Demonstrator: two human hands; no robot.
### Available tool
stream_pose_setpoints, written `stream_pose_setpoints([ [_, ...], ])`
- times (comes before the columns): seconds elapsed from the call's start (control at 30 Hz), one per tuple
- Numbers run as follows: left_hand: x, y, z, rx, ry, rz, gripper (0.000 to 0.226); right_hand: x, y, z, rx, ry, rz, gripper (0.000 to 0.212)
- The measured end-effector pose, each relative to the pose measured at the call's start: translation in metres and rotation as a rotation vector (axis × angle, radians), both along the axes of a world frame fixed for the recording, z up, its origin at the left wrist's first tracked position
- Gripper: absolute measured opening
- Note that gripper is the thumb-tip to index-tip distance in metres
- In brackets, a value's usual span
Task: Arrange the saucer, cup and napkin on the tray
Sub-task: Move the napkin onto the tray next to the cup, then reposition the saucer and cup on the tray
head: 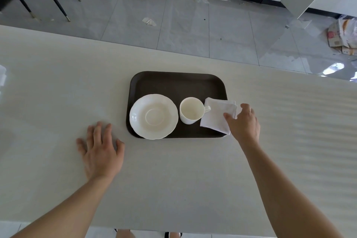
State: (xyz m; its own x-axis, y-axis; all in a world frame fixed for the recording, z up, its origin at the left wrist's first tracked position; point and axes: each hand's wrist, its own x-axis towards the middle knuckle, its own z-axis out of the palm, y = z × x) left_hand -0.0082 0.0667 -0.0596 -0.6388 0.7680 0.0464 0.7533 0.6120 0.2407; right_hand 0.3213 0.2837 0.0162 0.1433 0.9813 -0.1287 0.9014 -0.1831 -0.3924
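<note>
On the pale table, the right hand pinches the napkin on the tray; it should lie flat, inside the rim. The left hand rests open.

The tray's far half lies bare, while saucer, cup and napkin crowd its near edge.

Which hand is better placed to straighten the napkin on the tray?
Right: the right hand already touches the napkin at the tray's right edge; the left hand lies flat on the table.
</note>
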Motion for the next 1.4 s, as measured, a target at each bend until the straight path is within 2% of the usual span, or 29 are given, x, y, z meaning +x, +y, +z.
stream_pose_setpoints([
  [0.47, 0.002, 0.0, 0.003, -0.007, -0.004, -0.002, 0.061, -0.021, 0.009, 0.031, 0.195, -0.033, 0.168, 0.038],
  [0.67, 0.002, 0.0, 0.004, -0.018, -0.012, 0.006, 0.06, -0.052, 0.021, 0.057, 0.337, 0.008, 0.318, 0.031],
  [0.9, 0.001, 0.0, 0.005, -0.026, -0.016, 0.013, 0.059, -0.099, 0.034, 0.072, 0.391, -0.01, 0.522, 0.03],
  [1.03, 0.002, 0.001, 0.007, -0.019, -0.027, 0.012, 0.058, -0.125, 0.038, 0.069, 0.316, -0.014, 0.664, 0.03],
  [1.13, 0.002, 0.002, 0.009, -0.022, -0.033, 0.01, 0.058, -0.147, 0.042, 0.059, 0.147, -0.043, 0.78, 0.03],
  [1.3, 0.003, 0.002, 0.01, -0.03, -0.037, 0.016, 0.056, -0.186, 0.056, 0.044, -0.141, -0.223, 0.943, 0.035],
  [1.4, 0.003, 0.002, 0.01, -0.027, -0.034, 0.015, 0.056, -0.204, 0.062, 0.039, -0.207, -0.32, 1.056, 0.035],
])
